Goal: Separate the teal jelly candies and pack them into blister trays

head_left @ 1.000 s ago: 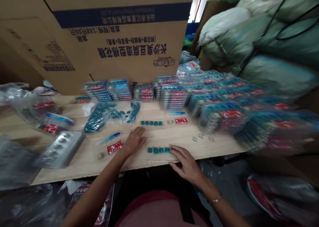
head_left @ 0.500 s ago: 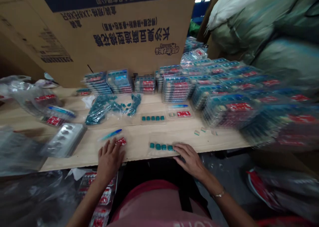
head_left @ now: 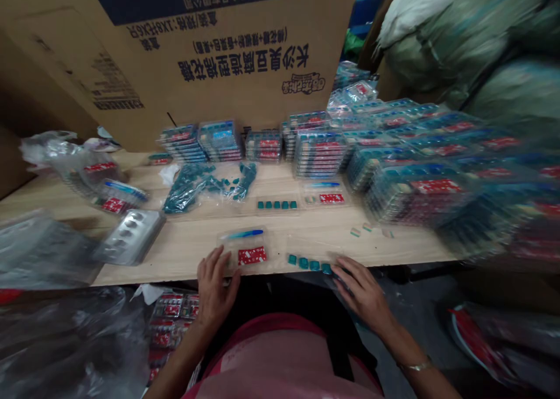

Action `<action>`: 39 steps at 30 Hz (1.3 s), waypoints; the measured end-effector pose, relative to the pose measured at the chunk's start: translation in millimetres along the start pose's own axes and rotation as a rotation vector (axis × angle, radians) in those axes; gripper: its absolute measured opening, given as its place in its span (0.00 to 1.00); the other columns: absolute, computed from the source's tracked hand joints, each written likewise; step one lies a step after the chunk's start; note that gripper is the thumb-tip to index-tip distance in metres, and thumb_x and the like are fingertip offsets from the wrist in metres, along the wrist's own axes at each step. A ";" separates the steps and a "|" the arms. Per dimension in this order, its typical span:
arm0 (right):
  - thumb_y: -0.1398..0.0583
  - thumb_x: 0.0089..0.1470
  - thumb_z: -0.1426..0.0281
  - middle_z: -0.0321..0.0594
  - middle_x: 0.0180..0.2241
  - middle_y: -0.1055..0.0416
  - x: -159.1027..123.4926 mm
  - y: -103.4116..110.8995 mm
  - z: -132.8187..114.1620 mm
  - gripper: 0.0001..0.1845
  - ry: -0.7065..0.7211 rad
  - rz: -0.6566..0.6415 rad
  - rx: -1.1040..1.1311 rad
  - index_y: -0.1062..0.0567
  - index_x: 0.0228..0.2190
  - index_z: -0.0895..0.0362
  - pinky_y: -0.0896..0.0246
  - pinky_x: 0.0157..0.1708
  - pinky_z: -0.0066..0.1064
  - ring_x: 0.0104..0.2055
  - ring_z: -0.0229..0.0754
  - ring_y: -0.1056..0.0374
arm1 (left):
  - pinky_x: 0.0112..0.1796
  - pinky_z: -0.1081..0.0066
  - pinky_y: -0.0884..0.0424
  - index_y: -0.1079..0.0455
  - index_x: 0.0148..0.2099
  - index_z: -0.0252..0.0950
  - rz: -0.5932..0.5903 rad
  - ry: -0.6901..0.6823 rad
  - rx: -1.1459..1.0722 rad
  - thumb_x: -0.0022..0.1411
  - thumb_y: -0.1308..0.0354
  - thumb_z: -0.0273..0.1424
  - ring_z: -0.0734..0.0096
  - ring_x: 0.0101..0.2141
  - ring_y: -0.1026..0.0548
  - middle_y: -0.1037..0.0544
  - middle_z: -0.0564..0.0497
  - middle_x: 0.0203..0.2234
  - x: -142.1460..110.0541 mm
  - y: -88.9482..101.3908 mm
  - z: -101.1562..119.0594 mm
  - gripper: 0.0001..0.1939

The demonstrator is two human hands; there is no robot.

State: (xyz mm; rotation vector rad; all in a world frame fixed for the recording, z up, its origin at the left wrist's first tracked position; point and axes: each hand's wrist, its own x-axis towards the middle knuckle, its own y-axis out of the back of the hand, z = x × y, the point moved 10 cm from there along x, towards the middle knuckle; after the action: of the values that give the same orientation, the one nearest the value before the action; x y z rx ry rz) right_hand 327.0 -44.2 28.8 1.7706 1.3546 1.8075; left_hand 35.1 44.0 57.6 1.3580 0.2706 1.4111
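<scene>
In front of me lies an open clear plastic blister tray (head_left: 280, 266). Its left half carries a blue pen (head_left: 243, 234) and a red packet with white spots (head_left: 252, 255); a row of teal pieces (head_left: 310, 263) sits in the right half. My left hand (head_left: 216, 285) has bent fingers and thumb closed about the tray's left edge, beside the packet. At the other end, my right hand (head_left: 361, 291) grips the right edge, its fingertips against the last teal piece. Those fingertips partly hide that corner.
Behind lies another open tray (head_left: 301, 207) and a bag of teal pieces (head_left: 192, 186). Stacks of filled packs (head_left: 411, 189) crowd the right. Empty blister shells (head_left: 131, 235) are at left, a big carton (head_left: 245, 101) at the back. Small loose pieces (head_left: 367, 228) lie right of centre.
The tray has shifted to the right along the table, and both hands have moved right with it. My left hand no longer covers the red packet. The view has swung slightly left.
</scene>
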 end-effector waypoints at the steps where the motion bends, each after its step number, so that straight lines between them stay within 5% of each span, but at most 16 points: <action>1: 0.45 0.58 0.75 0.47 0.47 0.30 -0.9 -2.0 0.9 0.21 0.015 -0.018 0.018 0.33 0.53 0.54 0.33 0.46 0.42 0.50 0.47 0.33 | 0.51 0.54 0.37 0.37 0.53 0.37 0.051 0.084 -0.033 0.60 0.46 0.35 0.56 0.52 0.33 0.31 0.40 0.51 -4.5 9.6 -15.0 0.18; 4: 0.45 0.58 0.76 0.46 0.48 0.30 -3.0 -2.2 5.1 0.24 0.038 -0.040 0.059 0.36 0.56 0.53 0.33 0.45 0.40 0.49 0.46 0.32 | 0.45 0.60 0.30 0.36 0.51 0.36 0.131 0.353 -0.101 0.61 0.47 0.36 0.61 0.45 0.28 0.27 0.44 0.43 -21.8 28.4 -57.3 0.17; 6: 0.44 0.58 0.76 0.47 0.46 0.29 -2.3 5.6 6.6 0.26 0.039 0.003 0.059 0.38 0.57 0.53 0.32 0.44 0.39 0.47 0.45 0.31 | 0.43 0.62 0.29 0.36 0.51 0.36 0.157 0.383 -0.103 0.61 0.47 0.36 0.62 0.43 0.27 0.27 0.45 0.41 -26.5 35.4 -61.8 0.17; 8: 0.43 0.56 0.78 0.47 0.45 0.29 1.1 16.5 3.2 0.28 0.044 0.066 0.059 0.38 0.57 0.53 0.32 0.43 0.37 0.45 0.45 0.30 | 0.44 0.62 0.29 0.37 0.52 0.37 0.137 0.231 -0.107 0.60 0.45 0.34 0.62 0.45 0.28 0.27 0.44 0.43 -19.9 34.1 -38.1 0.17; 14: 0.41 0.53 0.82 0.49 0.46 0.29 17.5 33.0 -36.7 0.28 0.177 0.113 0.140 0.35 0.55 0.56 0.30 0.44 0.38 0.48 0.48 0.31 | 0.49 0.59 0.30 0.42 0.57 0.34 -0.016 -0.394 -0.166 0.61 0.45 0.28 0.60 0.53 0.32 0.27 0.39 0.49 -6.1 5.0 77.3 0.23; 18: 0.41 0.53 0.82 0.51 0.50 0.31 20.4 29.8 -57.5 0.25 0.269 0.065 0.196 0.32 0.52 0.58 0.30 0.45 0.39 0.51 0.49 0.32 | 0.46 0.64 0.28 0.38 0.54 0.33 -0.039 -0.560 -0.249 0.61 0.46 0.23 0.64 0.50 0.29 0.23 0.43 0.43 -15.9 10.0 96.0 0.19; 26: 0.46 0.56 0.80 0.48 0.48 0.29 52.8 12.2 -90.3 0.26 0.345 -0.011 0.285 0.35 0.55 0.53 0.30 0.44 0.38 0.50 0.45 0.32 | 0.38 0.68 0.25 0.35 0.50 0.37 0.074 -0.415 -0.250 0.59 0.46 0.22 0.67 0.40 0.24 0.21 0.45 0.36 -16.5 62.5 59.3 0.16; 30: 0.45 0.58 0.76 0.44 0.44 0.26 80.7 -5.4 -102.7 0.24 0.280 -0.020 0.407 0.37 0.55 0.51 0.30 0.43 0.34 0.45 0.42 0.29 | 0.35 0.71 0.27 0.32 0.45 0.39 0.062 -0.216 -0.281 0.59 0.46 0.25 0.69 0.35 0.24 0.22 0.49 0.32 -3.9 72.0 28.4 0.12; 35: 0.46 0.59 0.70 0.44 0.40 0.26 126.1 -78.1 -62.1 0.26 -0.201 -0.112 0.584 0.43 0.58 0.56 0.29 0.34 0.31 0.34 0.40 0.27 | 0.27 0.75 0.30 0.32 0.46 0.35 -0.002 0.343 -0.410 0.56 0.43 0.34 0.76 0.23 0.29 0.26 0.55 0.24 27.7 28.9 -56.6 0.16; 39: 0.44 0.55 0.71 0.46 0.41 0.31 143.4 -121.9 -40.9 0.19 -0.352 -0.161 0.485 0.32 0.49 0.58 0.31 0.40 0.36 0.39 0.44 0.30 | 0.24 0.74 0.32 0.29 0.40 0.32 -0.158 0.496 -0.378 0.49 0.41 0.34 0.76 0.21 0.31 0.27 0.53 0.25 44.4 -23.0 -95.6 0.16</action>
State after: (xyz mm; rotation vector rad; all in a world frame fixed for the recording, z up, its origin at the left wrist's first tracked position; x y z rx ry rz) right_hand 210.5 109.0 36.3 2.0099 1.8160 1.0739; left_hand -18.5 134.8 34.5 0.6556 0.4010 1.5560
